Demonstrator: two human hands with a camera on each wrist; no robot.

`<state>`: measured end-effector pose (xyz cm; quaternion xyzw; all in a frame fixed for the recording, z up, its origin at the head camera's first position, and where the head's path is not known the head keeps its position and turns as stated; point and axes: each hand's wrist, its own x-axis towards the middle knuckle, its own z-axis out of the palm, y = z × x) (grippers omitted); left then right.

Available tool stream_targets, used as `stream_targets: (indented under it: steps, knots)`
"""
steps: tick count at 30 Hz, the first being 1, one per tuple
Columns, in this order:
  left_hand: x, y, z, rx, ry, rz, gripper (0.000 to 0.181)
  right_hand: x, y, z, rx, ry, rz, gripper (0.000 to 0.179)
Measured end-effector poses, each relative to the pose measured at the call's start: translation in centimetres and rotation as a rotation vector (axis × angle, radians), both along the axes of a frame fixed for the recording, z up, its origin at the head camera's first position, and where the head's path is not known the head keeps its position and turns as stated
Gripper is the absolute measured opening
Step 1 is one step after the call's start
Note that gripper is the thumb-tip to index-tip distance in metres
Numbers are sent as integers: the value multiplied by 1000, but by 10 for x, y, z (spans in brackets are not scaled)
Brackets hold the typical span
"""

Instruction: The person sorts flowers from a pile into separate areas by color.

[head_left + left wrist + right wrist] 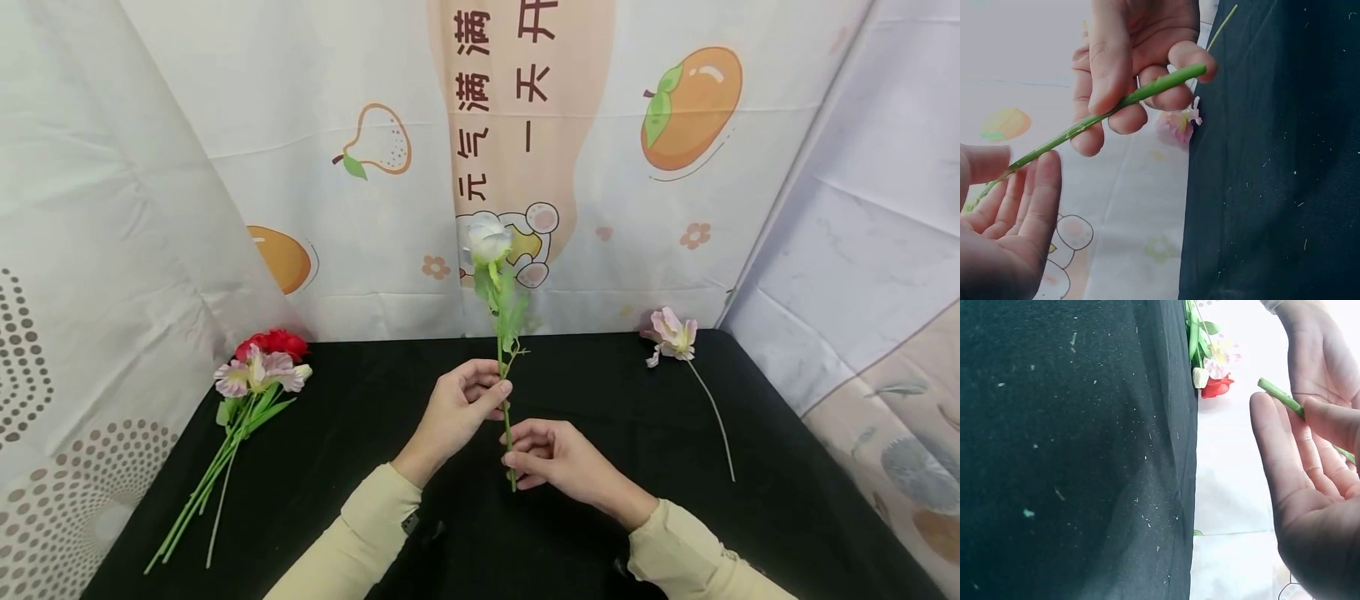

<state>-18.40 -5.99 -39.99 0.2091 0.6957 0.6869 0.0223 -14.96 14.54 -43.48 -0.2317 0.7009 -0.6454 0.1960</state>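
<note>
A white artificial rose with a green stem and leaves stands upright between both hands, above the black table. Partway up the stem, the left hand pinches it between thumb and fingers. Lower down, the right hand pinches the stem near its cut end. In the left wrist view, the green stem crosses the right hand's fingers, its blunt end sticking out past them. The right wrist view shows the stem's tip beyond the right thumb; the bloom is outside that view.
At the table's left lies a bunch of artificial flowers, red, pink and white, stems toward the near edge. One pink-and-yellow flower on a thin stem lies at the right. Printed white curtains enclose the black tabletop at the back and sides.
</note>
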Motion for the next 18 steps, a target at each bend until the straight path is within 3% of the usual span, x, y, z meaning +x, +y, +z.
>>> stream_targets:
  steps: [4,11,18]
  knots:
    - [-1,2,0,30,27,21,28,1,0,1,4,-3,-21,38]
    - [0,4,1,24,45,4,32,2,2,4,-27,-16,-67,37]
    - [3,-14,-2,-1,72,20,26,1,22,3,3,-12,-94,34]
